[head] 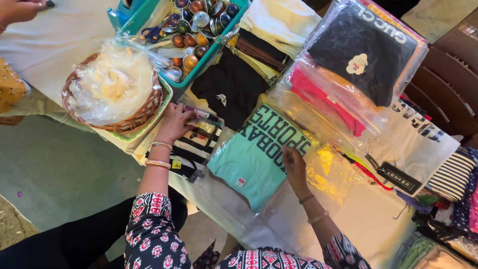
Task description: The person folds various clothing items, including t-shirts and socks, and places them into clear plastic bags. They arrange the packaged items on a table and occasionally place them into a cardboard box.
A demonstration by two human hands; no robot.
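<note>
Looking down over the cloth-covered table (59, 40), we see packed clothes spread across most of it. Largest near us is the mint-green folded shirt (256, 159) in its clear bag, lying between our two arms with its long axis running from the near left up toward the far right. Our right hand (295, 167) rests flat and open on that bag's right edge, fingers spread, gripping nothing that we can make out. Just left of it lies the striped black-and-cream garment (196, 144), also bagged, its length roughly parallel to the green one. Our left hand (174, 123) sits on the far end of this striped pack, fingers curled over its edge; whether they pinch it we cannot tell. So each hand has its own pack, well apart from the other. The wicker basket (114, 124), wrapped in plastic, stands just beyond the left hand, touching the striped pack's corner.
</note>
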